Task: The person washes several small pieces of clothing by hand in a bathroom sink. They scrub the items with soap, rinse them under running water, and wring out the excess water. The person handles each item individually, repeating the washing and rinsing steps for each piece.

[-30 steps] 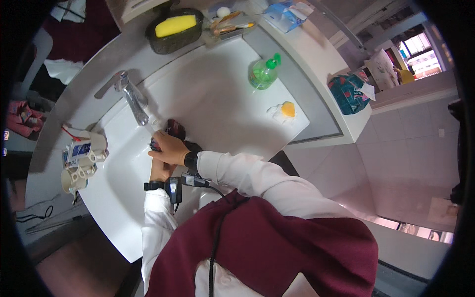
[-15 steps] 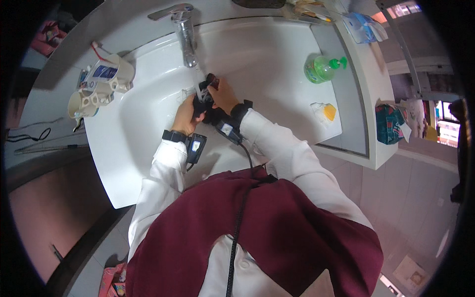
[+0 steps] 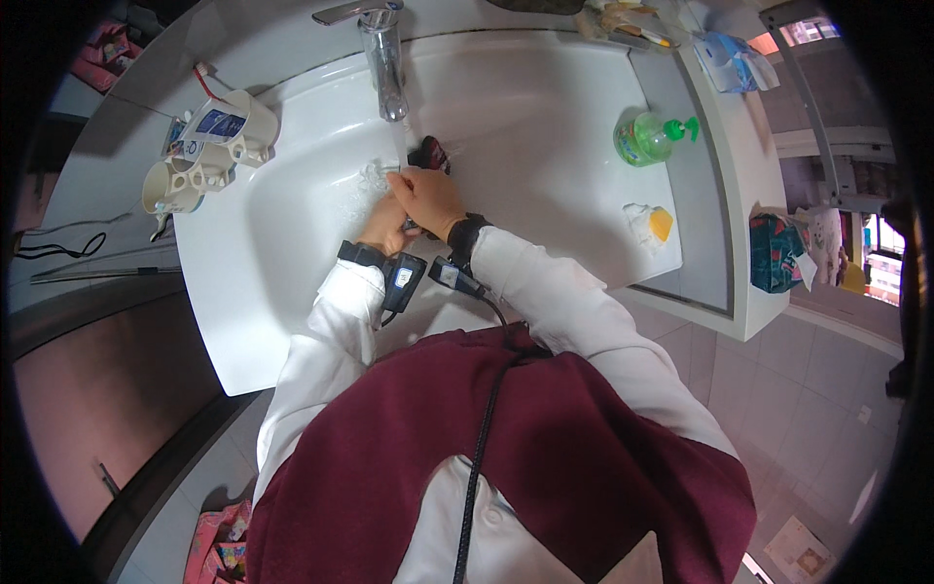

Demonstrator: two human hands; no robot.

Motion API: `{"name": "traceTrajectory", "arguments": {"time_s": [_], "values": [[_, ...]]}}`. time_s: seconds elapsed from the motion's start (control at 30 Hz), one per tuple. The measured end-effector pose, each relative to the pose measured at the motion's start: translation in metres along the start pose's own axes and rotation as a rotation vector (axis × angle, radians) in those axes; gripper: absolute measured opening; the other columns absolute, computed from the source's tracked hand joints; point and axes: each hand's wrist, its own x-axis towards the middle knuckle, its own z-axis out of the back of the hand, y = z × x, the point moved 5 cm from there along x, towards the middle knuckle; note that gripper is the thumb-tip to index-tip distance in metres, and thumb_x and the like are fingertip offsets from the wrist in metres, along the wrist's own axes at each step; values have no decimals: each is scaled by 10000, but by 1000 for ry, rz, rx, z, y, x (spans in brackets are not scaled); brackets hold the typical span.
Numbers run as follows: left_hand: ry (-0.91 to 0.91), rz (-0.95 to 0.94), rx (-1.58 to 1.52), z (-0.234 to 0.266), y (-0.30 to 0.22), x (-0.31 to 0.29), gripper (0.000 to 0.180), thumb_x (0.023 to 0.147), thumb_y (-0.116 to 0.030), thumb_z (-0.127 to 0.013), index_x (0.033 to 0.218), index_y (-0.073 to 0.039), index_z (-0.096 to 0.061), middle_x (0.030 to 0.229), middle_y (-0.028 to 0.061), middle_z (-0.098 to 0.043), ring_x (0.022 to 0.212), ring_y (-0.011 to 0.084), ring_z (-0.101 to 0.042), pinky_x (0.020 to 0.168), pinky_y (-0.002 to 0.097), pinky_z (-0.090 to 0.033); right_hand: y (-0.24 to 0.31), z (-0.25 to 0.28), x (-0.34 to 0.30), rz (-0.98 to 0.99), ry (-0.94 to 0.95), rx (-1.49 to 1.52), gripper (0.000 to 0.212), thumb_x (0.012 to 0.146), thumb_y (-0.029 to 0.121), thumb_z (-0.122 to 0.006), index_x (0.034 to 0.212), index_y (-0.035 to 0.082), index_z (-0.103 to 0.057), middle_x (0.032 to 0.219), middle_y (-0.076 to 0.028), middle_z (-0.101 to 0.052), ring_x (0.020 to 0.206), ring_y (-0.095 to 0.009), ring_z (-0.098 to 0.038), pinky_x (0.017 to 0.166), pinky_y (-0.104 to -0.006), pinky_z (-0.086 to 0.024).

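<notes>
Now, at the basin [image 3: 555,117]: both your hands are inside it, close together and low, near the middle of its back half.
Right hand [image 3: 430,197]: yours lies over the left one, fingers curled and bent toward the left; you can't tell from this angle whether they pinch anything.
Left hand [image 3: 383,230]: it sits under and to the left of the right, partly covered, so its grip can't be made out either.
Dark red-and-black item [image 3: 429,154]: it shows just beyond your right knuckles, in the basin, most of its near side hidden by that hand.
Faucet [image 3: 385,68]: chrome, its spout pointing toward you, just above your hands.
Water [image 3: 401,146]: a thin stream falls from the spout down to your fingers, with splashes at their left.
Soap bottle [image 3: 642,138]: green, pump-topped, well to your right.
Yellow piece [image 3: 660,225]: it rests against crumpled white material [image 3: 638,223] at the basin's right corner.
Cups [image 3: 251,115]: off-white, clustered beside the left rim.
</notes>
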Motion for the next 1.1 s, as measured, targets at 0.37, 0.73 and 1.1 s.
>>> {"name": "traceTrajectory", "arguments": {"time_s": [0.37,0.73,1.1], "values": [[-115,385,-697,-5,11,11,275,890,-331,-435,1021,-101,-511,894,27,-542,654,82,-502,369,211,-358,21,27,-4,112,-206,219,199,804,236,-538,814,38,-524,758,-136,-569,753,-330,-558,653,-399,-447],[44,349,-572,-11,-16,3,274,895,-340,-422,927,-85,-515,711,-4,-530,477,78,-456,349,185,-352,-22,15,8,-208,46,-64,476,860,483,-358,861,73,-601,796,-147,-619,765,-344,-581,650,-422,-446],[-145,359,-667,40,21,22,214,926,-169,-376,1025,2,-457,914,107,-527,707,182,-546,501,208,-497,-45,27,-2,-470,270,834,374,672,226,-690,930,16,-518,953,-86,-505,813,-175,-510,712,-254,-449]]}}
